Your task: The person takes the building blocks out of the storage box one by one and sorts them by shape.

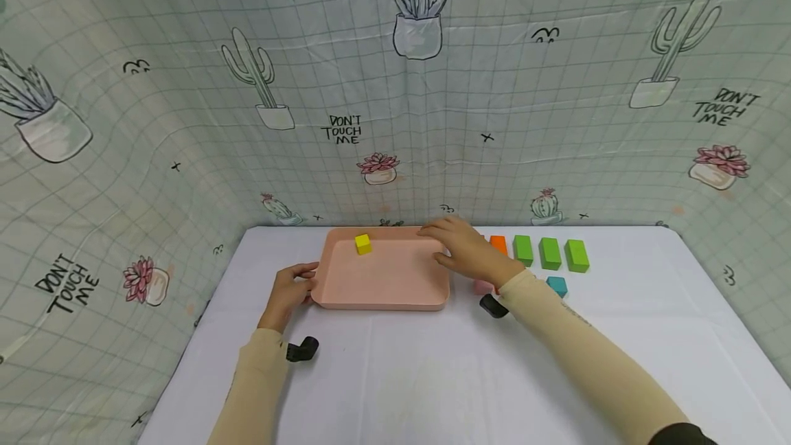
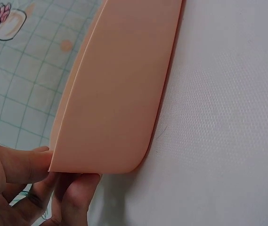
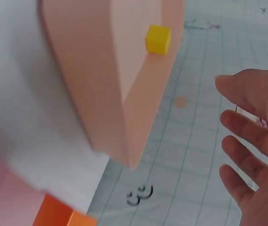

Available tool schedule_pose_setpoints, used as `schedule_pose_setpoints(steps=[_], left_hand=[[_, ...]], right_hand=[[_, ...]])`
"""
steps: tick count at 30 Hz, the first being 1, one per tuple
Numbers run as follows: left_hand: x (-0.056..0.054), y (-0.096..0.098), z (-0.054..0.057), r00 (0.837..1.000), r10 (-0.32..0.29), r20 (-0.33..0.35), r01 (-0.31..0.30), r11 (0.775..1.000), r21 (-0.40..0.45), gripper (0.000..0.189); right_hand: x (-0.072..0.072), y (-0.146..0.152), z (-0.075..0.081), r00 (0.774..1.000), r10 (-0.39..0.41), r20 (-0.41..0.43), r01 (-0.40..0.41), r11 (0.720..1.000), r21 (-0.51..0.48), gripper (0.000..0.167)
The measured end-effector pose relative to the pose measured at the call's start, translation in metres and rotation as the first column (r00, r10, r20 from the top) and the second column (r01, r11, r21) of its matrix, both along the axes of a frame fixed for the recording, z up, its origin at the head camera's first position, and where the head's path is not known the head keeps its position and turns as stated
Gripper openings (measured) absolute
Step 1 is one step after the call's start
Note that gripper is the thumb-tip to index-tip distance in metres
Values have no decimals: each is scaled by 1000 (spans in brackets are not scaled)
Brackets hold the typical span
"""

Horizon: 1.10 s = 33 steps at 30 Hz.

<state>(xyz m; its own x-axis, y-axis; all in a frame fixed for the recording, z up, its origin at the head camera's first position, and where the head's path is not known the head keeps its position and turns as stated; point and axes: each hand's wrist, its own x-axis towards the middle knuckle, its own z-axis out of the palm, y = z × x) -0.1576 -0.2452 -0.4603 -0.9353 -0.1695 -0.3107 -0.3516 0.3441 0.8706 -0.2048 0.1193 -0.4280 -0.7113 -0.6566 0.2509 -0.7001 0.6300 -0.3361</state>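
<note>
A shallow pink tray (image 1: 380,306) lies on the white table, with a small yellow cube (image 1: 363,244) inside near its back left. At the tray's left end, my left hand (image 1: 289,292) grips the edge; in the left wrist view its fingertips (image 2: 42,162) meet the rim and another digit presses lower on the wall. My right hand (image 1: 460,246) hovers over the tray's back right corner, holding nothing. The right wrist view shows its fingers (image 3: 244,148) spread apart and loosely bent, away from the yellow cube.
Right of the tray stand several green blocks (image 1: 550,253) in a row beside an orange block (image 1: 498,244). A blue block (image 1: 557,286) sits in front of them. A pink piece (image 1: 483,287) is partly hidden under the right wrist. Patterned cloth (image 1: 408,101) hangs behind the table.
</note>
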Motion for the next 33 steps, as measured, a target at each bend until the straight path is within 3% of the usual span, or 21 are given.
schedule_pose_setpoints(steps=[11,17,26,33], left_hand=[[0,-2,-1,1000,9,-8,-8,999,35,43],[0,-2,-3,1000,4,-15,-4,999,34,44],[0,-3,-4,1000,3,-23,-2,999,52,43],[-1,-3,-5,1000,8,-23,-7,999,37,43]], right_hand=[[-14,-45,0,995,94,-16,-92,992,84,53],[-21,-61,-3,994,103,-21,-98,981,169,56],[-32,-80,-9,994,109,27,-112,924,365,65],[-40,-89,-15,983,178,39,-181,927,330,60]])
